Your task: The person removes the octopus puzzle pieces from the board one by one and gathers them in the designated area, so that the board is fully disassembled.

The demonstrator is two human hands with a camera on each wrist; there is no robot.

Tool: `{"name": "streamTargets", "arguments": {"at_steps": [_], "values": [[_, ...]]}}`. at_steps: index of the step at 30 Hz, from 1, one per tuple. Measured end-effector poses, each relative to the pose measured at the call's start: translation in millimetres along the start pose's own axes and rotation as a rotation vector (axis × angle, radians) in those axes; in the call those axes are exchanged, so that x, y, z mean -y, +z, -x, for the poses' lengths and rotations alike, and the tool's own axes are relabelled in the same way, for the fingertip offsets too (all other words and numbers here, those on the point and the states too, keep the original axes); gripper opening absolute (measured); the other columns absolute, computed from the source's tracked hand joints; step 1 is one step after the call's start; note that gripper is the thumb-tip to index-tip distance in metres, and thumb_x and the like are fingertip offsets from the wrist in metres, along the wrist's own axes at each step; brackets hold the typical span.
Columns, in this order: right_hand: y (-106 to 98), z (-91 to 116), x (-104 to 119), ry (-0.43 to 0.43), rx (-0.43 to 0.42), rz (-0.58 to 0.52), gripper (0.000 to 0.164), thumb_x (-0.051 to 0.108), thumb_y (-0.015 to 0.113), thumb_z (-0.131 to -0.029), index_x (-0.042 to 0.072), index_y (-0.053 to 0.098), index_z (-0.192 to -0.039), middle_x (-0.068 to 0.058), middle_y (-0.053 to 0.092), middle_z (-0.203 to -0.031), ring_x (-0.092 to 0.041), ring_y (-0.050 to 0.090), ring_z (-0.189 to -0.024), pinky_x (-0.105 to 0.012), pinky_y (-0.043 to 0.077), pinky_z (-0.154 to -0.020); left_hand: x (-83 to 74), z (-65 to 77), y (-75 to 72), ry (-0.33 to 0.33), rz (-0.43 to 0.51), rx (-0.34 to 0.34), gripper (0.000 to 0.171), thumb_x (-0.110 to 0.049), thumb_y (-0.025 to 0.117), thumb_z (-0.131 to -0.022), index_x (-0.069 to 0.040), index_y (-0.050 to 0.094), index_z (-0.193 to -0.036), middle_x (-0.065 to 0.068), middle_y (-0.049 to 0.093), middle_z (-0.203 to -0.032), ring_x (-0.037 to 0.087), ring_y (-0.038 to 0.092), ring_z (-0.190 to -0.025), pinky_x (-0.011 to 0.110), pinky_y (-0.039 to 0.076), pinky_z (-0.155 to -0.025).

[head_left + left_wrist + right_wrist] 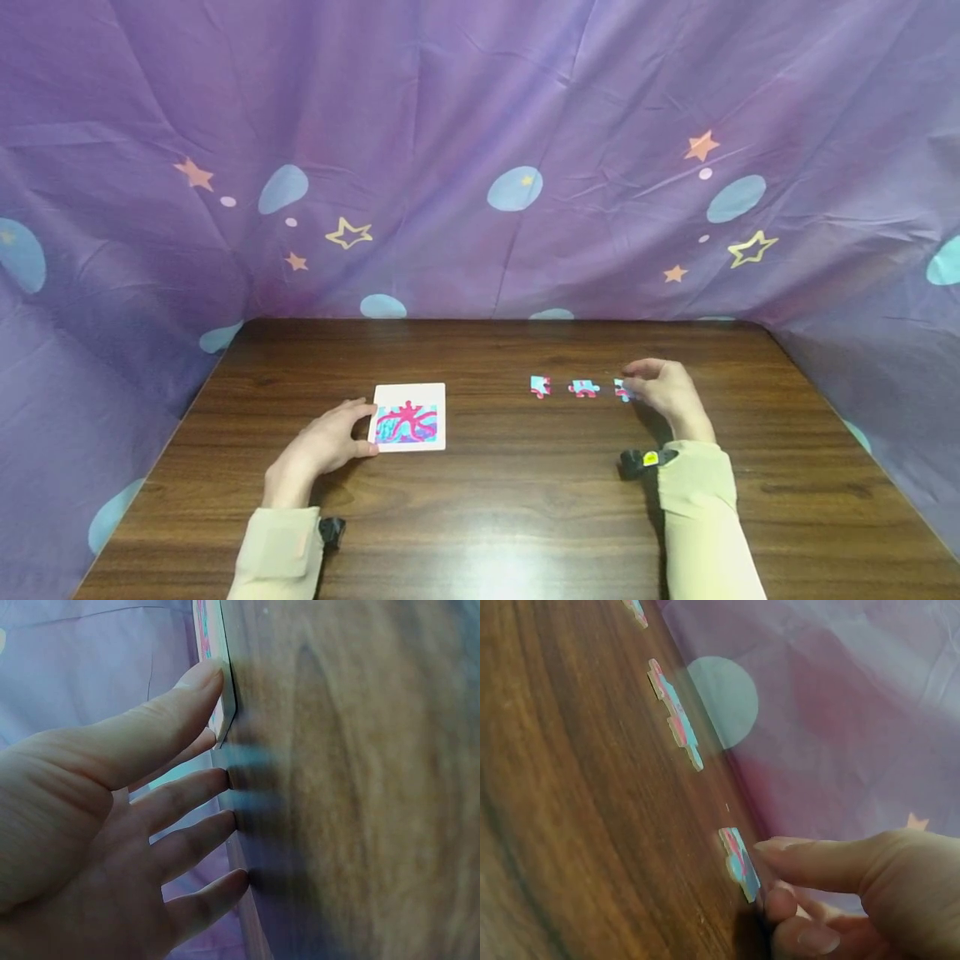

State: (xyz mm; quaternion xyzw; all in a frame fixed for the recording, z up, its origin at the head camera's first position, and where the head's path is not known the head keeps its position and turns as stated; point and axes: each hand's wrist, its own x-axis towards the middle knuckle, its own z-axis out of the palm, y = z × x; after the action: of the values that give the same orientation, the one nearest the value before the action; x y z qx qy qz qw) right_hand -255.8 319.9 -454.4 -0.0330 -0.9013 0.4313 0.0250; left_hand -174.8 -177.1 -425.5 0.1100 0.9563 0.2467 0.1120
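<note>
A white square puzzle tray (pixel 441 418) with a pink octopus picture lies left of centre on the table. My left hand (pixel 322 442) is at its left edge, thumb touching near the front corner and index finger farther back; the other fingers are spread, fingertips down at the tabletop. Three loose jigsaw pieces lie in a row to the right: a left piece (pixel 540 385), a middle piece (pixel 583 388) and a right piece (pixel 737 862). My right hand (pixel 666 393) is at the right piece, thumb tip close over it and bent fingers beside its end, partly covering it in the head view.
The brown wooden table (pixel 487 492) reaches back to a purple curtain (pixel 450 125) with stars and blue ovals, which also hangs along both sides. Black wrist-worn devices sit at the left cuff (pixel 285 542) and the right cuff (pixel 697 479).
</note>
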Motion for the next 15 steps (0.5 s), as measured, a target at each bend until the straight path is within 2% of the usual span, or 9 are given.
{"name": "streamTargets", "arguments": {"at_steps": [4,6,12,15], "values": [[-3.5,2.2,1.7,-0.024,-0.062,0.064,0.029,0.015,0.066,-0.092,-0.003,0.065,-0.114,-0.023,0.068,-0.109,-0.016,0.063,-0.079,-0.027,0.05,-0.068,-0.3,-1.4,0.7,0.003,0.001,0.007,0.06,-0.019,0.075,-0.085,0.001,0.052,-0.137,0.027,0.038,-0.148,0.047,0.03,-0.137,0.063,0.025,-0.109],[-4.7,3.9,3.9,-0.022,-0.086,0.073,0.029,0.019,0.063,-0.094,-0.002,0.065,-0.115,-0.023,0.068,-0.107,-0.015,0.062,-0.078,-0.027,0.048,-0.068,-0.4,-1.4,0.3,0.009,0.002,0.006,0.06,-0.019,0.075,-0.084,0.001,0.052,-0.136,0.027,0.039,-0.147,0.048,0.031,-0.137,0.063,0.025,-0.108],[-9.6,6.5,15.2,-0.054,-0.08,-0.062,0.032,0.016,0.059,-0.098,-0.007,0.06,-0.119,-0.027,0.066,-0.101,-0.017,0.064,-0.066,-0.028,0.052,-0.052,-0.4,-0.6,-0.5,0.016,0.0,-0.001,0.06,-0.018,0.076,-0.084,0.001,0.053,-0.136,0.028,0.04,-0.146,0.048,0.031,-0.136,0.064,0.026,-0.108],[-10.8,8.6,23.3,-0.089,-0.084,-0.085,0.032,0.014,0.059,-0.097,-0.008,0.059,-0.12,-0.027,0.065,-0.102,-0.021,0.065,-0.067,-0.032,0.055,-0.053,0.3,-0.1,-0.5,0.017,-0.004,-0.001,0.06,-0.018,0.076,-0.084,0.001,0.053,-0.135,0.029,0.041,-0.145,0.049,0.032,-0.136,0.064,0.027,-0.107]]}}
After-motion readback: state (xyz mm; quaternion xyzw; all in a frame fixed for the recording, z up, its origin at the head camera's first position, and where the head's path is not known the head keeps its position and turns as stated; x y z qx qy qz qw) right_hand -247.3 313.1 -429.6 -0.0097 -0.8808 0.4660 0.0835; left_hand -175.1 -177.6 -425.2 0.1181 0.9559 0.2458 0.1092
